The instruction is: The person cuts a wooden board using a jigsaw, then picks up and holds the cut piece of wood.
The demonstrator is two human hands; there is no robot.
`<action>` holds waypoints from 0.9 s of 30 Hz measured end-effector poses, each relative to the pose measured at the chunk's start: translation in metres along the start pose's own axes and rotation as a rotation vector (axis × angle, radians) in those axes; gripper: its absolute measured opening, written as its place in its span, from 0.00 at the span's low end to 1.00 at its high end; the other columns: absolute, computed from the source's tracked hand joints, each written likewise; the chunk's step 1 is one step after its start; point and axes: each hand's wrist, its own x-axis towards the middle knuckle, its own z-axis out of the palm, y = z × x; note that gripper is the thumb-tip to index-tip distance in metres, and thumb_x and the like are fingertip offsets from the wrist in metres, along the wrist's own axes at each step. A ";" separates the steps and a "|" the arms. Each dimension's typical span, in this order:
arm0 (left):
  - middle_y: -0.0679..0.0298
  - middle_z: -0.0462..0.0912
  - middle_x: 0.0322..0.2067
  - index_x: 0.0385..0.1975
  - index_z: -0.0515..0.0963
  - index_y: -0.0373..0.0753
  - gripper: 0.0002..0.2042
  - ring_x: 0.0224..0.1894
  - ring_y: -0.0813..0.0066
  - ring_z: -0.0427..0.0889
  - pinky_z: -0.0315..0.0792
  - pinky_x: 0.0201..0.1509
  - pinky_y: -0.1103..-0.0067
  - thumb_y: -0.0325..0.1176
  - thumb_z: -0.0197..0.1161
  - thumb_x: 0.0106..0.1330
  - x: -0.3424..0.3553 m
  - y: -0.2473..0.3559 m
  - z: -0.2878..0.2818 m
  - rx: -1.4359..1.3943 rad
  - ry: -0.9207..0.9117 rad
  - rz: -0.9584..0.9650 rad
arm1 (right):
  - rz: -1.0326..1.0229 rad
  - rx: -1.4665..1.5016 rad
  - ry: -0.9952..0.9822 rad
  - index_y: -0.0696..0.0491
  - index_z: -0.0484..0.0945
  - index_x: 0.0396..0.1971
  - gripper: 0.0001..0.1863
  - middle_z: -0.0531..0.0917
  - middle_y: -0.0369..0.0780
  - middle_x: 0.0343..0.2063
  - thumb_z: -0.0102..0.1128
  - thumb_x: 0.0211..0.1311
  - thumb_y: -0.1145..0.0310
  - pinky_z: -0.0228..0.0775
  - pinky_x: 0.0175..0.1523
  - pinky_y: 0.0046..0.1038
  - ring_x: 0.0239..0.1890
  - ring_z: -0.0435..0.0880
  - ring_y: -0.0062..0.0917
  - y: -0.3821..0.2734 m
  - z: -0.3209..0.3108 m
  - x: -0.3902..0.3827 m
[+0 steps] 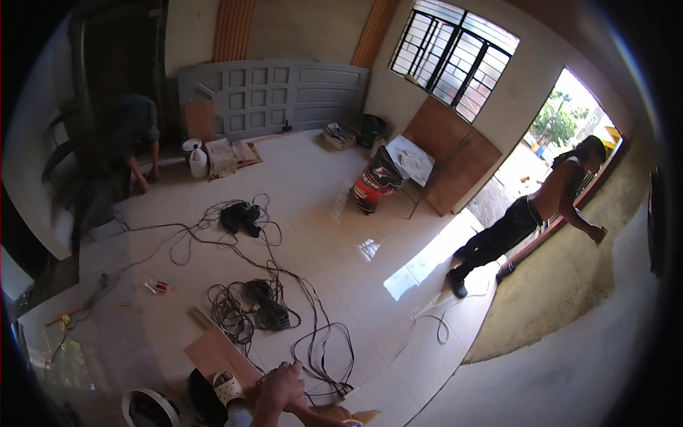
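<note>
My left hand (282, 385) is closed at the lower middle, above the right edge of a reddish-brown plywood board (222, 356). What it grips, if anything, is too small to make out. My right hand (297, 408) is close against it, lower and to the right, with its fingers mostly hidden. My foot in a white spotted sandal (226, 388) rests on the board. Black electric cords (324, 340) run over the tiles just beyond my hands, ending near a pale power strip (348, 393).
Coiled cords (260, 306) and a dark green bundle (240, 218) lie ahead. A person (548, 199) touches the right wall near the doorway; another (139, 135) bends at the far left. A red-black sack (376, 183), grey panelled door (260, 96) and white bucket (146, 398) stand around.
</note>
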 end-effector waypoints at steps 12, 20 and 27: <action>0.49 0.86 0.28 0.31 0.83 0.40 0.14 0.32 0.43 0.86 0.79 0.38 0.55 0.46 0.65 0.66 -0.007 0.025 -0.021 -0.210 0.525 -0.067 | -0.032 -0.011 -0.017 0.61 0.80 0.41 0.26 0.85 0.51 0.37 0.65 0.57 0.51 0.76 0.46 0.46 0.43 0.87 0.42 -0.005 -0.005 0.019; 0.51 0.83 0.23 0.33 0.84 0.42 0.06 0.28 0.42 0.84 0.79 0.38 0.53 0.36 0.64 0.66 0.013 0.004 0.008 -0.396 0.896 0.242 | -0.067 -0.010 -0.021 0.62 0.81 0.40 0.26 0.85 0.51 0.35 0.65 0.57 0.51 0.76 0.44 0.46 0.41 0.87 0.42 -0.007 -0.008 0.027; 0.53 0.86 0.25 0.29 0.84 0.42 0.17 0.33 0.47 0.87 0.80 0.40 0.57 0.52 0.66 0.66 -0.007 0.001 -0.008 -0.328 0.616 -0.063 | -0.150 -0.032 -0.058 0.63 0.81 0.38 0.26 0.85 0.51 0.33 0.66 0.57 0.51 0.76 0.43 0.45 0.39 0.87 0.42 -0.034 0.006 0.031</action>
